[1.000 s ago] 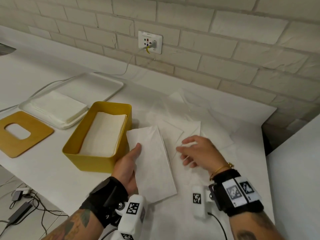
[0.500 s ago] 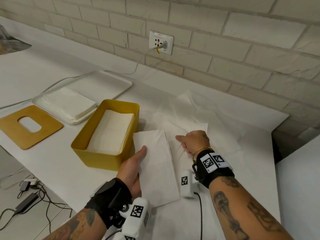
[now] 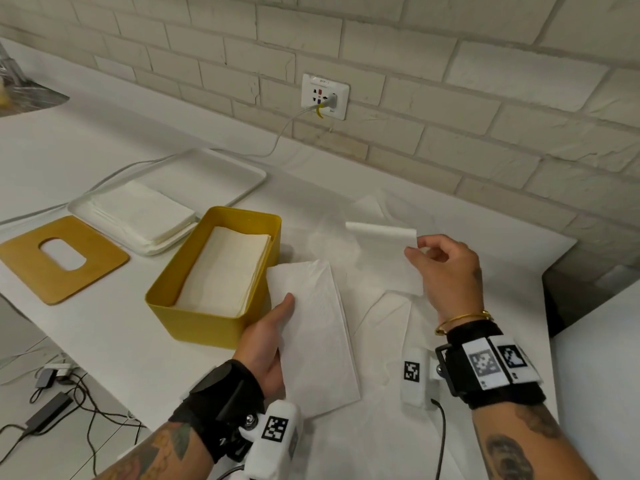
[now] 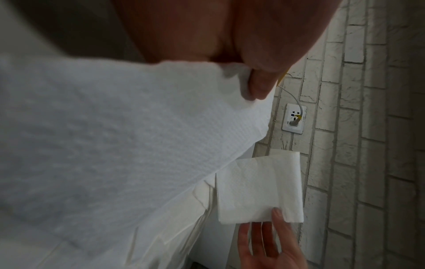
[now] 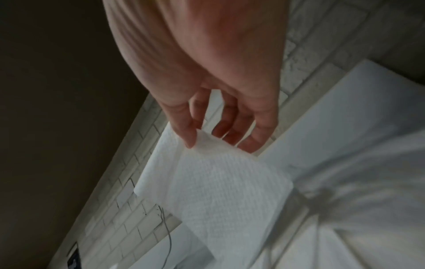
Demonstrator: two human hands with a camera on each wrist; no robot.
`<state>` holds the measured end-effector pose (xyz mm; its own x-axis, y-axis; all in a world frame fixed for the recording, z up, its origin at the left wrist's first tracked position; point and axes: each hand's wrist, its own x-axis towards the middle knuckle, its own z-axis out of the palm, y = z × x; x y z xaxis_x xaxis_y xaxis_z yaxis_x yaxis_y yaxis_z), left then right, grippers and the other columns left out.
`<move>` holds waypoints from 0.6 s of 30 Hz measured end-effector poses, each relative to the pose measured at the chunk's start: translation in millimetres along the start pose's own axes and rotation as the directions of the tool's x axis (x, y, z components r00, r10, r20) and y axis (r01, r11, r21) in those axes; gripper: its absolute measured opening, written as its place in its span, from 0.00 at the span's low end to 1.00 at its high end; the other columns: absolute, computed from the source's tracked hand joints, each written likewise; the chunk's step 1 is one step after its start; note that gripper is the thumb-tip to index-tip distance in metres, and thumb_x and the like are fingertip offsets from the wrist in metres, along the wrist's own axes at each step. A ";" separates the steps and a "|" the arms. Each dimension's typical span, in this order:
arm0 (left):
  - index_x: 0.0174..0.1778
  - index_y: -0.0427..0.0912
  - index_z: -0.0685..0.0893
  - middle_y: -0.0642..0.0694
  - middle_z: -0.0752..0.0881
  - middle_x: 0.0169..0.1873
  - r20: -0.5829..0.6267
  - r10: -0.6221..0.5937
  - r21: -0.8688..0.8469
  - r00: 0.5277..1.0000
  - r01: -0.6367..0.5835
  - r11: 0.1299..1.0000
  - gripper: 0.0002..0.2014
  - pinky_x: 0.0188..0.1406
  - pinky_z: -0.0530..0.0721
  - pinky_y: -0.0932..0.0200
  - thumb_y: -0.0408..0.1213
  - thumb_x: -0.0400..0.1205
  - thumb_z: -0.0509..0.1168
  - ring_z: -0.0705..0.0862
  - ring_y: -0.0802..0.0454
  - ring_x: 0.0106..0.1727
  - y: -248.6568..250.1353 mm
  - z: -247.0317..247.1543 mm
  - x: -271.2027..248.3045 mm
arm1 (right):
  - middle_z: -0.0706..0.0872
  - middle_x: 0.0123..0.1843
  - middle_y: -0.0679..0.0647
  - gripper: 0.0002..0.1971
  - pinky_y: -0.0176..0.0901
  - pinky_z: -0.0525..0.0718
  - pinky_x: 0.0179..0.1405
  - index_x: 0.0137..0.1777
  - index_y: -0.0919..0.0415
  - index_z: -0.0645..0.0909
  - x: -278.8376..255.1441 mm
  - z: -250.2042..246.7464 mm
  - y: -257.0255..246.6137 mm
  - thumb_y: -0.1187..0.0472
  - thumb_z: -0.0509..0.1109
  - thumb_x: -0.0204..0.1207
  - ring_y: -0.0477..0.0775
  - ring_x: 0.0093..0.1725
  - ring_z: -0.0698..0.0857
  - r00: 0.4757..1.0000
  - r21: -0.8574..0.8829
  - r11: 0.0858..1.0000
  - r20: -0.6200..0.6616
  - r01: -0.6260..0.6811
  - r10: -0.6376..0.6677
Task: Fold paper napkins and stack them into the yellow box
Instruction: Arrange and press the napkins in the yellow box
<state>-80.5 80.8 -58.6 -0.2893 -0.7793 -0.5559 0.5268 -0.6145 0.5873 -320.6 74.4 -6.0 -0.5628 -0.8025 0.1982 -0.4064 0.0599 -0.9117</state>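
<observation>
the folded napkin (image 3: 311, 327) sits in my left hand (image 3: 266, 344), thumb pressed on top, just beside the yellow box (image 3: 194, 317) with its stack of napkins (image 3: 225, 271). my right hand (image 3: 446, 271) pinches a second napkin (image 3: 384, 251) by its corner, lifted off the white surface (image 3: 104, 327).

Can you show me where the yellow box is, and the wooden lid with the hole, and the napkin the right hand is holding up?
yellow box (image 3: 194, 323): head view, front wall.
wooden lid (image 3: 100, 261): head view, right side.
lifted napkin (image 3: 384, 258): head view, middle.
</observation>
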 end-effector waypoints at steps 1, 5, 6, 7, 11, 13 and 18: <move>0.61 0.37 0.87 0.35 0.93 0.53 0.002 0.005 0.006 1.000 -0.005 1.000 0.14 0.61 0.85 0.36 0.43 0.87 0.67 0.93 0.36 0.51 0.4 0.6 -0.5 | 0.84 0.43 0.51 0.06 0.35 0.79 0.43 0.42 0.48 0.86 -1.1 -1.6 -0.6 0.59 0.80 0.77 0.50 0.44 0.83 1.000 0.001 1.000 0.007 -0.007 0.007; 0.62 0.36 0.87 0.35 0.93 0.53 0.003 0.005 0.018 1.000 -0.005 1.000 0.15 0.56 0.86 0.38 0.43 0.87 0.67 0.93 0.37 0.50 0.8 1.7 -0.4 | 0.87 0.37 0.45 0.06 0.38 0.79 0.44 0.42 0.53 0.86 -4.8 -3.3 -13.6 0.56 0.78 0.79 0.43 0.39 0.83 0.996 0.089 0.994 0.074 -0.063 0.056; 0.63 0.36 0.87 0.34 0.93 0.54 0.004 0.002 0.019 1.000 -0.002 1.000 0.15 0.57 0.86 0.38 0.43 0.86 0.67 0.93 0.36 0.52 0.8 1.8 0.1 | 0.87 0.36 0.43 0.06 0.39 0.79 0.44 0.43 0.54 0.85 -5.4 -4.2 -19.7 0.57 0.77 0.80 0.40 0.36 0.83 0.995 0.104 0.993 0.084 -0.053 0.044; 0.64 0.36 0.86 0.34 0.92 0.55 0.005 0.001 0.021 1.000 -0.001 1.000 0.16 0.59 0.86 0.37 0.43 0.86 0.68 0.92 0.35 0.54 0.9 1.5 1.3 | 0.88 0.34 0.43 0.06 0.40 0.79 0.43 0.43 0.54 0.83 -7.0 -5.0 -27.0 0.58 0.77 0.80 0.39 0.33 0.82 0.994 0.130 0.991 0.102 -0.040 0.027; 0.65 0.37 0.86 0.34 0.92 0.55 0.029 0.021 0.027 0.999 -0.022 0.999 0.16 0.59 0.86 0.37 0.44 0.86 0.67 0.92 0.36 0.54 4.4 5.2 1.5 | 0.95 0.47 0.56 0.08 0.47 0.85 0.46 0.53 0.55 0.82 -23.7 -8.4 -64.3 0.67 0.75 0.79 0.50 0.44 0.90 0.961 0.370 0.928 0.238 0.041 -0.138; 0.63 0.37 0.86 0.35 0.93 0.54 0.066 0.021 0.013 0.998 -0.022 1.000 0.14 0.52 0.88 0.41 0.42 0.88 0.65 0.94 0.38 0.49 6.0 8.7 -0.2 | 0.95 0.51 0.56 0.18 0.47 0.89 0.48 0.63 0.52 0.80 -36.6 -11.6 -81.8 0.68 0.74 0.75 0.54 0.51 0.93 0.920 0.599 0.801 0.309 0.008 -0.241; 0.69 0.36 0.84 0.35 0.91 0.58 0.132 0.016 0.021 0.991 -0.019 1.000 0.17 0.45 0.90 0.47 0.40 0.90 0.60 0.93 0.39 0.53 3.6 9.2 0.6 | 0.92 0.43 0.58 0.28 0.54 0.92 0.52 0.73 0.43 0.78 -49.8 7.2 -64.9 0.66 0.75 0.76 0.54 0.47 0.91 0.900 0.480 0.868 0.422 -0.124 -0.104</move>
<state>-86.2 76.9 -51.4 -0.3834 -0.7985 -0.4642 0.5151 -0.6020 0.6101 -261.0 106.3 40.8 -0.1605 -0.9795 0.1217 0.0628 -0.1331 -0.9891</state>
